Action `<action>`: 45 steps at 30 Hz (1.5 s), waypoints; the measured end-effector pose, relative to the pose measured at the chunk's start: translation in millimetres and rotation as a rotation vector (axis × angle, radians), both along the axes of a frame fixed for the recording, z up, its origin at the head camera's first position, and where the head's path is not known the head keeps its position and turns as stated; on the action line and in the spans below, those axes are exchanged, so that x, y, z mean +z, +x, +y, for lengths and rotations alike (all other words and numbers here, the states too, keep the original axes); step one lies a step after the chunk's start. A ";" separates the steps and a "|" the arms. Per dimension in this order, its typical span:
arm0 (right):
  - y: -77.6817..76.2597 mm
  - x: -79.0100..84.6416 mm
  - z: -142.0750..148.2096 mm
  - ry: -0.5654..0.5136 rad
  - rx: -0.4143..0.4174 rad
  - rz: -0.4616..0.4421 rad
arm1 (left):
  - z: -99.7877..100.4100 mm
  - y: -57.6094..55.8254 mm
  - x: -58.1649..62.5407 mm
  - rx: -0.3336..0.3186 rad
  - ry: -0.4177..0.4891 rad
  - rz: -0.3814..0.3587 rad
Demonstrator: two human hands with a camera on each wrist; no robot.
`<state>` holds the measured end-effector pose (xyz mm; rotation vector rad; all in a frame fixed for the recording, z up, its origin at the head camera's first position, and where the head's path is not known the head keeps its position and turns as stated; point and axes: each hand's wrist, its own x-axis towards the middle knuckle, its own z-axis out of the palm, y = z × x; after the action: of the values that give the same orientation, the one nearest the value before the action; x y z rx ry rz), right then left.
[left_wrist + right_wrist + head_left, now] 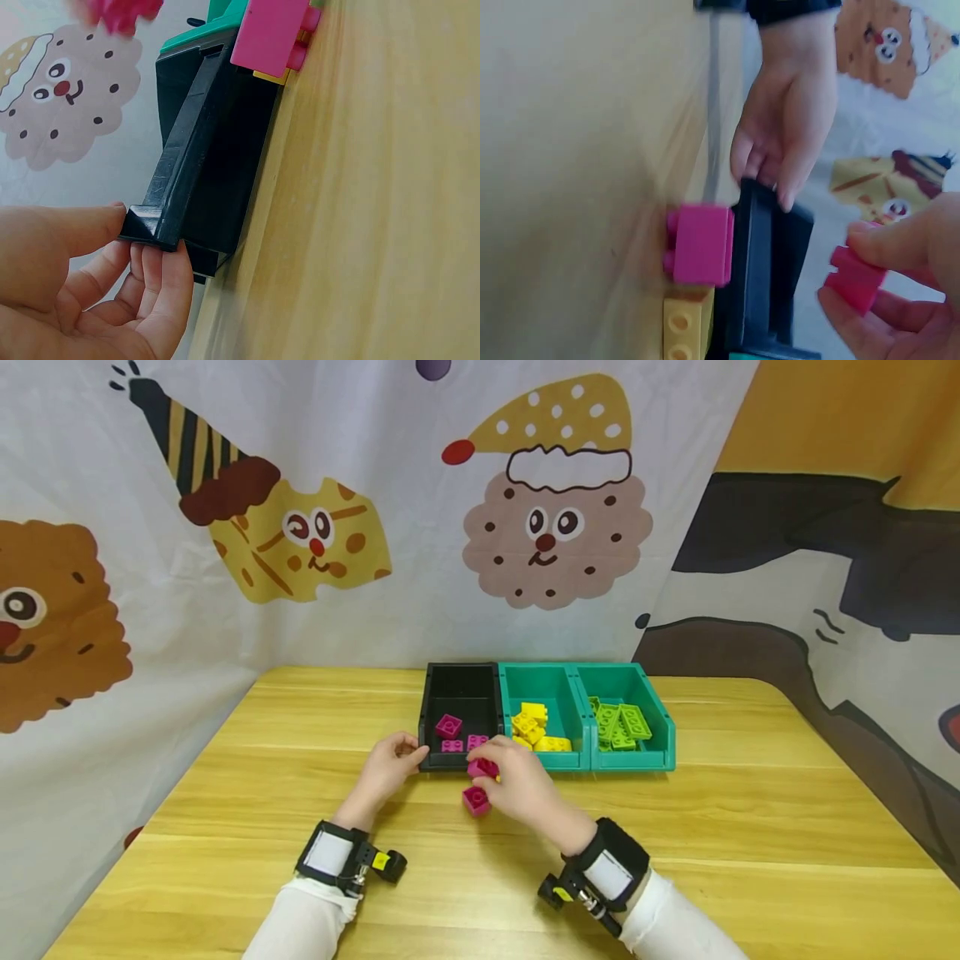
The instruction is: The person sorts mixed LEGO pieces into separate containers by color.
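Note:
My left hand (386, 768) pinches the front left corner of the black bin (461, 762), thumb on top and fingers below in the left wrist view. Several pink toy bricks (449, 727) lie inside that bin. Just over its front edge, my right hand (521, 781) holds a pink brick (855, 281) between thumb and fingers. Another pink brick (476, 802) is on the table in front of the bin. Beside it in the right wrist view lies a yellow brick (686, 322), mostly hidden by my right hand in the head view.
Two teal bins stand right of the black one, side by side. The middle bin (553, 762) contains several yellow bricks (528, 727); the right bin (633, 762) contains several lime green bricks (621, 727). A printed cloth (420, 627) hangs behind the wooden table (750, 793).

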<state>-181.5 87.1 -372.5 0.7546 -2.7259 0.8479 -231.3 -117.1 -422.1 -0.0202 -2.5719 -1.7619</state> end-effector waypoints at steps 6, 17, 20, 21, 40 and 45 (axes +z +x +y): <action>-30.6 2.0 -9.0 0.011 -0.087 -0.071 | 0.8 0.0 0.1 -0.009 0.012 0.003; -61.4 -12.3 -27.1 0.152 -0.047 -0.040 | 0.8 -0.9 -0.3 -0.005 0.006 0.007; -63.9 -14.7 -31.0 0.209 -0.048 -0.030 | 0.8 -0.3 0.8 -0.005 0.017 0.004; -64.2 -15.4 -32.0 0.223 -0.044 -0.033 | 0.8 0.3 1.3 -0.009 0.016 0.009; -53.9 -9.9 -18.3 0.095 0.043 -0.079 | 0.1 -0.7 -1.3 -0.012 0.015 -0.007; -43.4 3.6 -2.3 -0.096 0.023 -0.050 | 0.2 -1.2 0.4 -0.001 -0.001 -0.006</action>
<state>-224.9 84.8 -368.9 0.7571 -2.7017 1.0079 -232.5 -116.9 -421.7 -0.0159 -2.5771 -1.7633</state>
